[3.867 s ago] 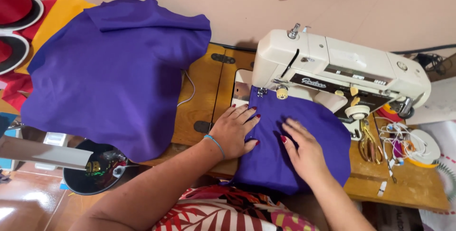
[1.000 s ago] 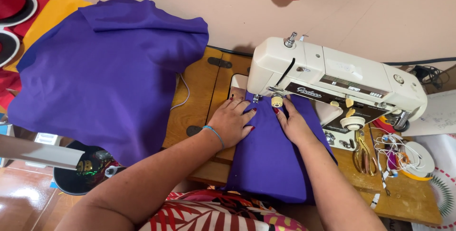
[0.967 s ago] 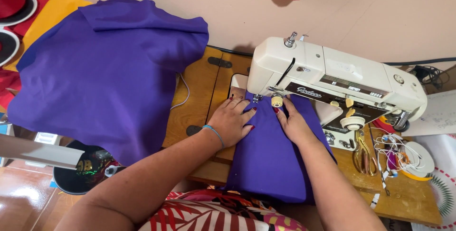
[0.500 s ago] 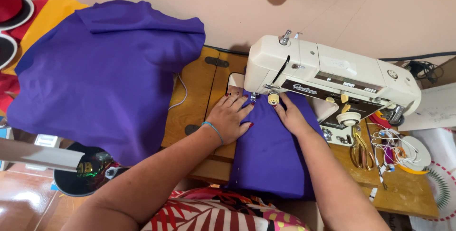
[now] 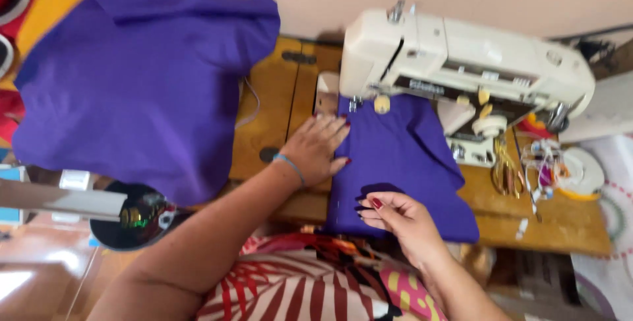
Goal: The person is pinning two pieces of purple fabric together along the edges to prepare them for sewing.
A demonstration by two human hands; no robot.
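From the head camera, a cream-coloured sewing machine (image 5: 461, 64) stood on a brown wooden bench (image 5: 277, 110). A folded piece of purple cloth (image 5: 402, 162) lay under the machine's needle end and hung toward the person's lap. The left hand (image 5: 320, 153) lay open and flat, fingers spread, just left of the needle, pressing the cloth's left edge onto the bench, seemingly to keep it steady and straight. The right hand (image 5: 399, 219), well in front of the machine, had its fingers curled and pinched at the cloth's near edge, apparently keeping it taut. A larger purple cloth (image 5: 138, 77) lay spread far left of the machine. Scissors and threads (image 5: 527, 172) sat below the machine's right end.
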